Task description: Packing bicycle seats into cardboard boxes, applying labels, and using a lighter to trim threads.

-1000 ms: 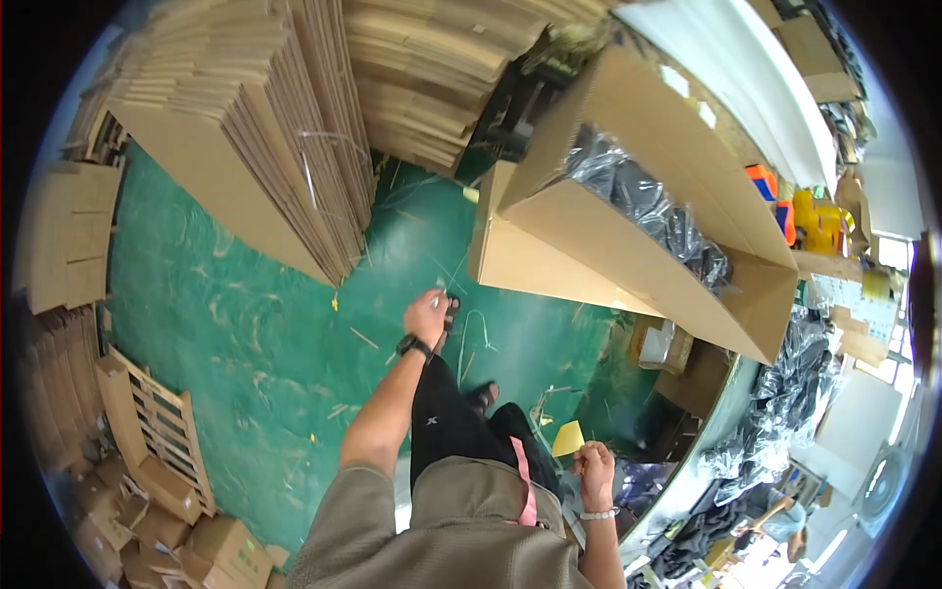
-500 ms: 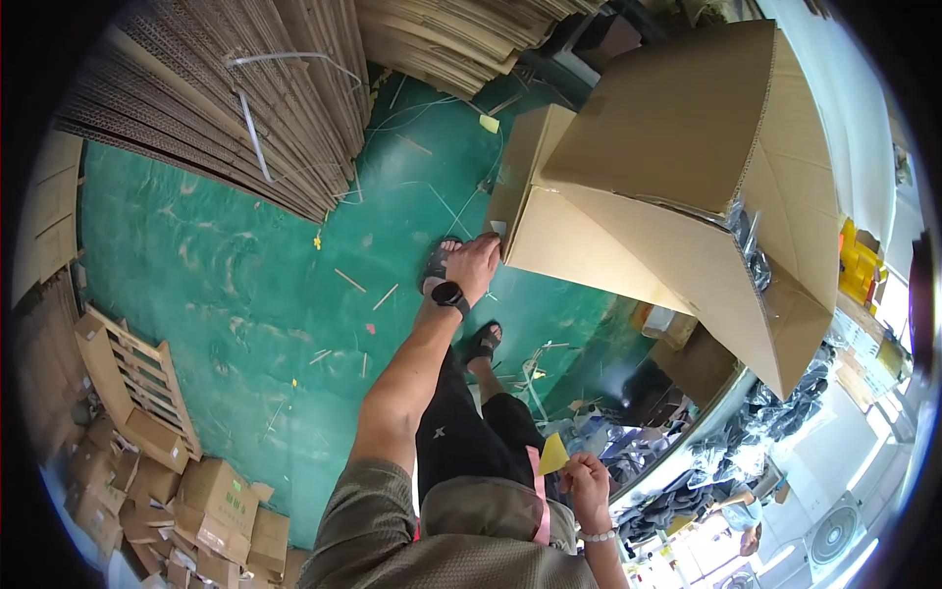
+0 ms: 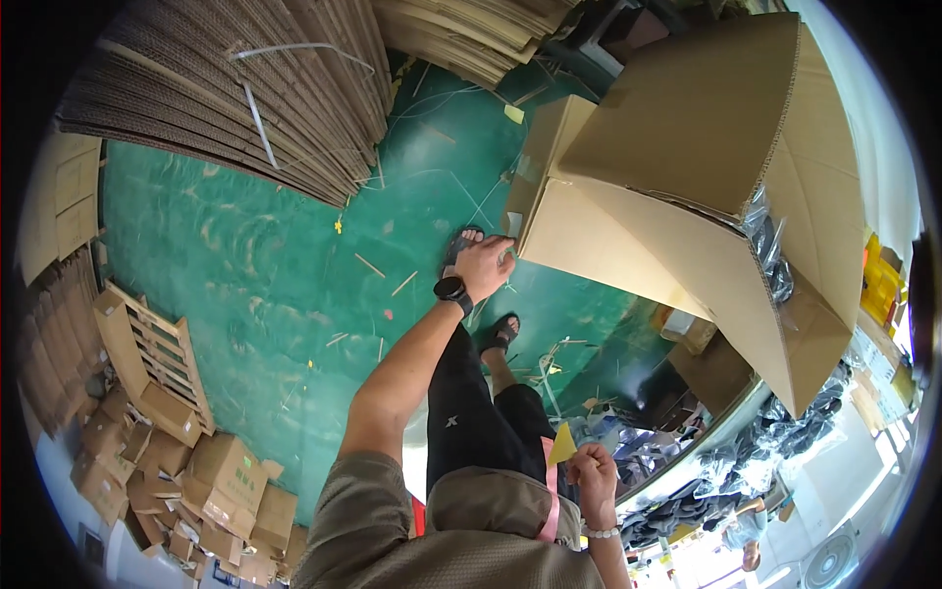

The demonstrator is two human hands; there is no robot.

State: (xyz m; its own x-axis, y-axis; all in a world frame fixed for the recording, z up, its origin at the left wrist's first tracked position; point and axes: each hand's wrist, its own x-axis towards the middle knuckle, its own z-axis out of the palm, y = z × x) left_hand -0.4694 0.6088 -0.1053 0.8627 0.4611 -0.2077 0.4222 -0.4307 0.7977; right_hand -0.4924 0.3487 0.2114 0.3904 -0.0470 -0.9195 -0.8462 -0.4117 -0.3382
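Note:
My left hand (image 3: 484,267), with a dark watch on its wrist, is by the lower left corner of a large brown carton (image 3: 677,118). Its fingers are curled together, and what they hold, if anything, is hidden. On the carton's side just above them is a small pale label (image 3: 513,224). My right hand (image 3: 595,483), a beaded bracelet at its wrist, pinches a small yellow paper slip (image 3: 562,445) in front of my waist. The carton's flaps stand open, and plastic-wrapped dark goods (image 3: 770,245) show inside.
Stacked flat cardboard (image 3: 226,98) stands at the far left. A wooden pallet (image 3: 162,353) and used cartons (image 3: 221,481) are at the lower left. Bagged dark goods (image 3: 785,422) lie on a table at the right. Scraps and straps litter the green floor (image 3: 235,265). Another person (image 3: 748,530) is far off at the lower right.
My left hand has drawn slightly down from the carton's corner, its fingers more curled. The right hand still holds the yellow slip. The whole view has shifted a little.

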